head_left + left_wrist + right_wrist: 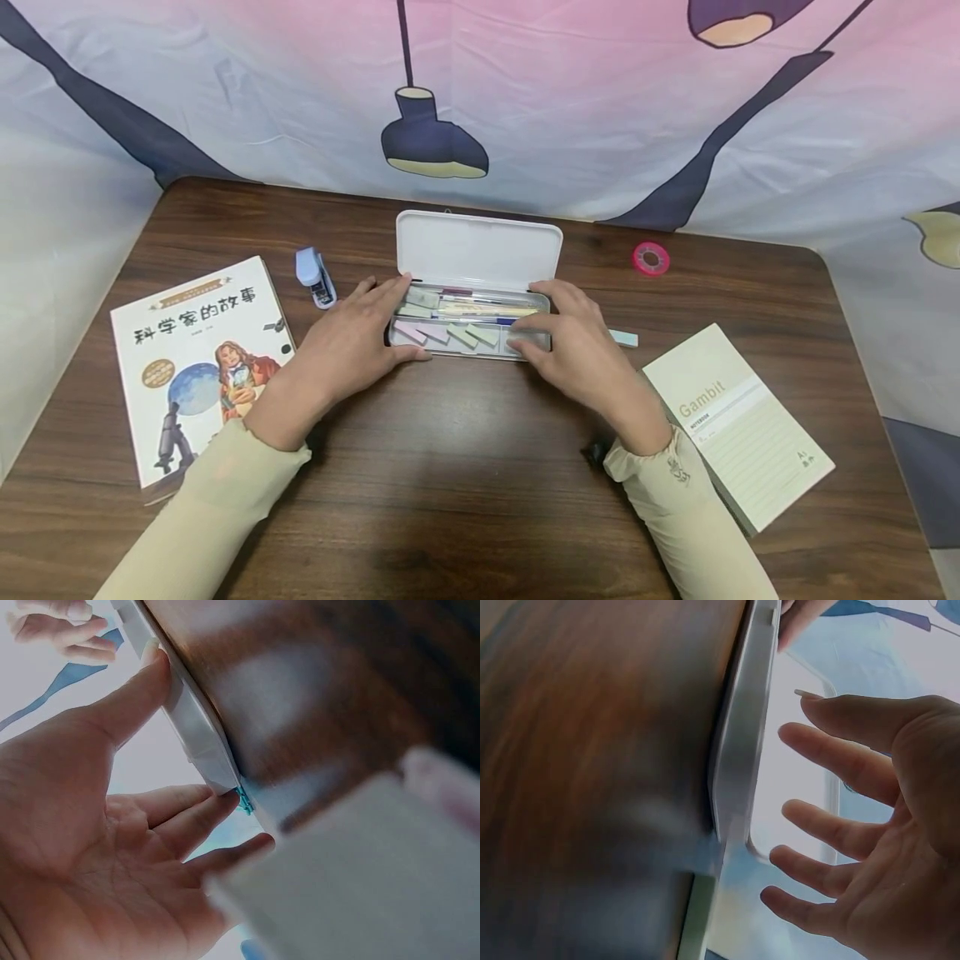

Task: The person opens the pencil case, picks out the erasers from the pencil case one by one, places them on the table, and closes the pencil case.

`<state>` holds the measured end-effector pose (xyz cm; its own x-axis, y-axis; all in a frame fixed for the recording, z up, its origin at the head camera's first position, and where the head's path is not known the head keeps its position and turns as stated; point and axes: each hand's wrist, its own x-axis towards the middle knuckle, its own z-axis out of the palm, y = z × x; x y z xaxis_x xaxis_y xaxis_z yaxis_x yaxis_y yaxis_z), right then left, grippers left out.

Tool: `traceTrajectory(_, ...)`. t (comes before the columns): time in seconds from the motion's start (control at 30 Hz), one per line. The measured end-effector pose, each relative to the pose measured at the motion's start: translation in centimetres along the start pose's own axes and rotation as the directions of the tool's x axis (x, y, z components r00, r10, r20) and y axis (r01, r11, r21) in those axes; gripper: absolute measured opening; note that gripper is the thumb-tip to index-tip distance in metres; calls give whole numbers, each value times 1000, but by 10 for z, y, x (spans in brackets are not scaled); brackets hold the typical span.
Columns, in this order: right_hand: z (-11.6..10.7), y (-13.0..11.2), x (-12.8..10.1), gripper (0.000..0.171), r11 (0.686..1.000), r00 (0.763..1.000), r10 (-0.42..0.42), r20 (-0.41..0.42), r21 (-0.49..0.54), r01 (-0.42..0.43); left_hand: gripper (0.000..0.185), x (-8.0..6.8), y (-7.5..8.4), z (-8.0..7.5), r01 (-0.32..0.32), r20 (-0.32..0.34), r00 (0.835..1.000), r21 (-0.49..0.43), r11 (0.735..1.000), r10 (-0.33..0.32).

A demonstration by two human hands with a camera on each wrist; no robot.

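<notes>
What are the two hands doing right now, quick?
Left hand: open, fingers straight, touching the left end of the pencil case.
Right hand: open, fingers spread over the case's right end.

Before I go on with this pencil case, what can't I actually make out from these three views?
- Head view: the right hand covers the right end of the open pencil case; what lies there is hidden.
- Head view: the pale bar beside the case is half hidden by that hand.
- Left wrist view: the left hand is sharp, the table blurred.
- Right wrist view: the case's inside is washed out.
</notes>
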<state>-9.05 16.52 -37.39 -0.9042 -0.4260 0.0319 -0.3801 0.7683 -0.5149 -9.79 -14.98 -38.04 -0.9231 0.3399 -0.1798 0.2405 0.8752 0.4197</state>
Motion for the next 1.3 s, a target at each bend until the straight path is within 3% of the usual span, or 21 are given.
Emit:
traceTrajectory(0.17, 6, -5, 6, 22, 1000, 1000, -19, 22, -18, 19, 105, 1, 1, 1, 0, -10, 1000, -2, 1000, 0)
traceTrajectory(0.43, 11, -9, 10, 20, 999, 998, -28, 59, -40, 31, 102, 0, 9, -5, 23, 31, 999, 11, 1000, -23)
traceTrajectory(1.3, 18, -18, 21, 24, 997, 993, -19, 119, -73, 28, 103, -1, 8, -4, 29, 28, 999, -3, 1000, -29)
